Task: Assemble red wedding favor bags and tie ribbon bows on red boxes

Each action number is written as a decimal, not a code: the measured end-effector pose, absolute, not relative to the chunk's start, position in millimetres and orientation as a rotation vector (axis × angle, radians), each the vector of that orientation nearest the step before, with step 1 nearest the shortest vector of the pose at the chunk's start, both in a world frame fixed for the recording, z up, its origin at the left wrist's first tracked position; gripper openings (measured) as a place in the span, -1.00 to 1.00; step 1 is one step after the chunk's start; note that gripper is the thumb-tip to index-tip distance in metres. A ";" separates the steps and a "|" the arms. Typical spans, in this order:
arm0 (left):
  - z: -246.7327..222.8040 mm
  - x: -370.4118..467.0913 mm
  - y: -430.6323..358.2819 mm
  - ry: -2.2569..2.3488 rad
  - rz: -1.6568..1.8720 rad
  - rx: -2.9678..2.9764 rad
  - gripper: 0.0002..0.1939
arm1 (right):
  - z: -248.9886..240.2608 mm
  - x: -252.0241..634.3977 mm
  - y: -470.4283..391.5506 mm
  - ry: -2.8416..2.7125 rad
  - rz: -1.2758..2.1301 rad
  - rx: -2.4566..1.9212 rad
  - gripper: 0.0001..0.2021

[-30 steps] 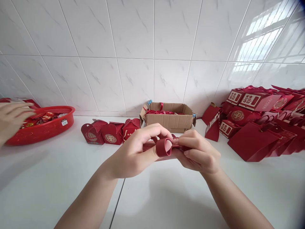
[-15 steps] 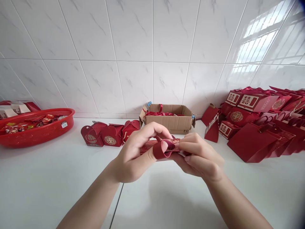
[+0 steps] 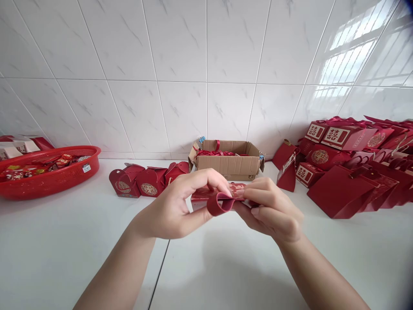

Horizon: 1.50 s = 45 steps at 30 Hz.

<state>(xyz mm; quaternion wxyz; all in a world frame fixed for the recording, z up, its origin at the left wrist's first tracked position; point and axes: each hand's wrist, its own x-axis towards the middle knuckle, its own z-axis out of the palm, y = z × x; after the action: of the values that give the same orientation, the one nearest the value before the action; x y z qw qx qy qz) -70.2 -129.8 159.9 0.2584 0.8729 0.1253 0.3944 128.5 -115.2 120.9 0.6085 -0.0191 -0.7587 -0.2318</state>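
Observation:
Both hands hold a red gift box point(image 3: 200, 193) with a pale printed pattern, raised above the white table. A looped red strap point(image 3: 215, 206) sticks out from its near side. My left hand point(image 3: 180, 206) pinches this strap, thumb below and fingertips on top. At the box's right end, my right hand point(image 3: 274, 209) is closed with its fingers over the edge and thumb beneath. The fingers and the strap cover much of the box's near side.
A cardboard box point(image 3: 226, 167) with red ribbon stands against the tiled wall. Several small red boxes point(image 3: 150, 184) line up to its left. A red plastic basket point(image 3: 54, 183) of wrapped sweets sits far left. Many red gift boxes and bags point(image 3: 342, 187) are piled at the right.
My left hand has shifted slightly left and its fingertips have come down onto the strap, flattening its loop. More of the box's top shows. The right hand has hardly moved.

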 end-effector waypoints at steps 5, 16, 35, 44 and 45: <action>153.0 -62.9 -118.9 0.464 1.217 2.452 -0.77 | 114.5 129.1 -98.4 -1.690 -0.258 -0.115 -0.68; 148.7 -60.6 -109.5 0.389 1.366 2.669 -0.72 | 119.1 134.5 -94.4 -1.805 -0.152 -0.212 -0.82; 148.5 -62.3 -104.5 0.456 1.346 2.695 -0.78 | 113.4 129.4 -95.0 -1.950 0.054 -0.285 -0.90; 143.7 -59.9 -95.8 0.421 1.442 2.644 -0.73 | 111.7 132.0 -87.3 -1.821 -0.006 -0.413 -0.85; 143.1 -59.3 -95.0 0.417 1.455 2.640 -0.74 | 111.8 132.5 -86.8 -1.816 -0.007 -0.418 -0.85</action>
<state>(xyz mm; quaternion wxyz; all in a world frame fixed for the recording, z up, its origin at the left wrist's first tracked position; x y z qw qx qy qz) -59.3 -95.0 143.1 0.0493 0.8664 0.1369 0.4776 132.5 -86.8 111.8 0.5965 -0.1800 -0.7822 -0.0031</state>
